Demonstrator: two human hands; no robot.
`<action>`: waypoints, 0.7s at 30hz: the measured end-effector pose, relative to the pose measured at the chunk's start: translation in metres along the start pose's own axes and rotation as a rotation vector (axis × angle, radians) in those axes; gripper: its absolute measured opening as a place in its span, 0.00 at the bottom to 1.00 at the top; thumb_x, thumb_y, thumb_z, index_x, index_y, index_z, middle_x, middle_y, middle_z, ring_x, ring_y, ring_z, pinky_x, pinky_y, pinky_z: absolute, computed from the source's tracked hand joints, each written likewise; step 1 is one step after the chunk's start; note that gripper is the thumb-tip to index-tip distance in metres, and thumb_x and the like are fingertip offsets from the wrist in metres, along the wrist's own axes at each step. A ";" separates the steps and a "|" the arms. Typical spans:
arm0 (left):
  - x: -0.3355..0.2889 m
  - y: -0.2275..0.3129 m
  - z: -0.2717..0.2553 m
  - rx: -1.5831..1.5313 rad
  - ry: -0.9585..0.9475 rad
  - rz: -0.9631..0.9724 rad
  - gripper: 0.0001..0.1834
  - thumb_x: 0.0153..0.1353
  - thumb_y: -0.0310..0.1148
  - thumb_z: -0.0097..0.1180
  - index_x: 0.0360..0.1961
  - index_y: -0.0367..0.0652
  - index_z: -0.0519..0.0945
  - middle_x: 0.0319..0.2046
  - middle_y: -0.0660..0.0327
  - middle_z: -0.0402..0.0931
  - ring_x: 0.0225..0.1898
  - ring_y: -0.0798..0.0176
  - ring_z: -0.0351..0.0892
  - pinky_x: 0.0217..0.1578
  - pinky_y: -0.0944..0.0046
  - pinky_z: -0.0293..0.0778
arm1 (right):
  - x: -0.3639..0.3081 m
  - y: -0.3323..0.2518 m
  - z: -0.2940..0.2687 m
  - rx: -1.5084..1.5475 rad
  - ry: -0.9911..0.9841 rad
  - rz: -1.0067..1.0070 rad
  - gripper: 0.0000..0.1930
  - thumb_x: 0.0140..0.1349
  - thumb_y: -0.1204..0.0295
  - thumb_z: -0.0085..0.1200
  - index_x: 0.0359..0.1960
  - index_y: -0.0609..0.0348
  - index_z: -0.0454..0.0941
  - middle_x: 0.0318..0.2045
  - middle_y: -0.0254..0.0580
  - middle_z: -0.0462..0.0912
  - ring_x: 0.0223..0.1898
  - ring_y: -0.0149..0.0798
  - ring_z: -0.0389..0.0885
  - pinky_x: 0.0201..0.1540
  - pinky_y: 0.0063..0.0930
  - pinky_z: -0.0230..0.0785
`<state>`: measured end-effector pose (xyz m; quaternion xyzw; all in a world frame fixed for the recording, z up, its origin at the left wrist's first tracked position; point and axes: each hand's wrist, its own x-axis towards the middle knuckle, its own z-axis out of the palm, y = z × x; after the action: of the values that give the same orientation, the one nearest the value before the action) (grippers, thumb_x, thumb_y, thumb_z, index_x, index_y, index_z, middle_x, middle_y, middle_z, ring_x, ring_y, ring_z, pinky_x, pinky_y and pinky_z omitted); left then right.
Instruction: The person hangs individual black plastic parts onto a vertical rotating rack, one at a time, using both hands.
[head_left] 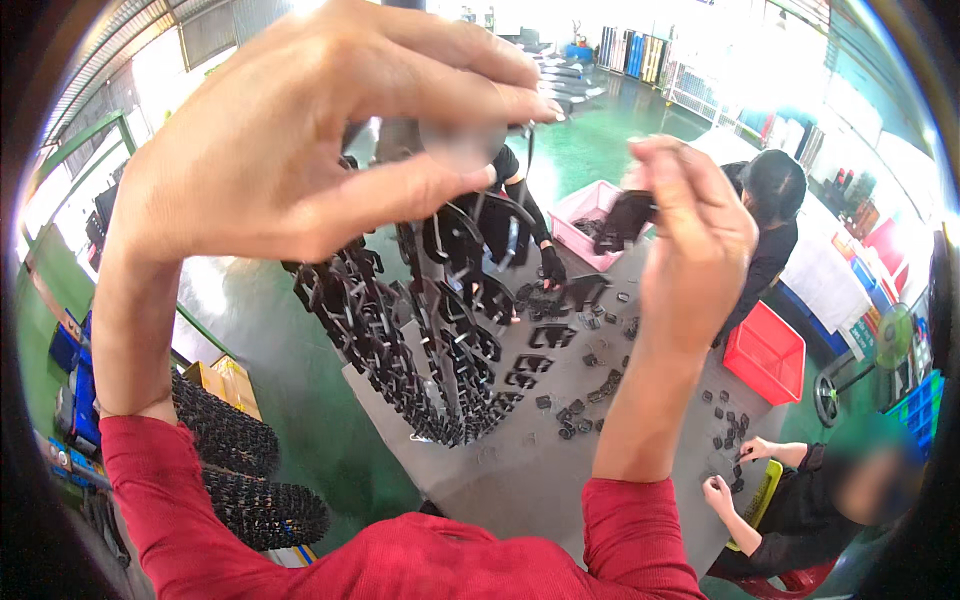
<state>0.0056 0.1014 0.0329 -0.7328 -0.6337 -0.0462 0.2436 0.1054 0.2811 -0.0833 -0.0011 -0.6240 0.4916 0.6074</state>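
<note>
Right hand [697,225] pinches a black part [625,220]; left hand [300,150]: cannot tell its grip. Slack pinch may drop black part onto table [560,485].

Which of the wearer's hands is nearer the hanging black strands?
Left. The left hand is at the upper end of the hanging black strands; the right hand is apart, off to their right, pinching a dark piece.

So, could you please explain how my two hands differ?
The left hand has thumb and fingertips apart above hanging black strands, while the right hand pinches a blurred black part. The left hand also looks larger in view than the right hand. Both are bare and raised.
</note>
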 end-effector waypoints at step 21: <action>-0.016 -0.009 -0.007 -0.100 0.068 0.121 0.29 0.39 0.37 0.67 0.46 0.41 0.75 0.46 0.55 0.73 0.48 0.53 0.73 0.47 0.59 0.69 | -0.012 0.049 -0.042 -0.404 -0.222 0.027 0.11 0.55 0.77 0.50 0.41 0.61 0.77 0.36 0.42 0.80 0.36 0.31 0.78 0.40 0.23 0.68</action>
<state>-0.0047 0.0850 0.0355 -0.7791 -0.5764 -0.0879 0.2302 0.1117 0.3248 -0.1316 -0.0767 -0.7728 0.3617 0.5158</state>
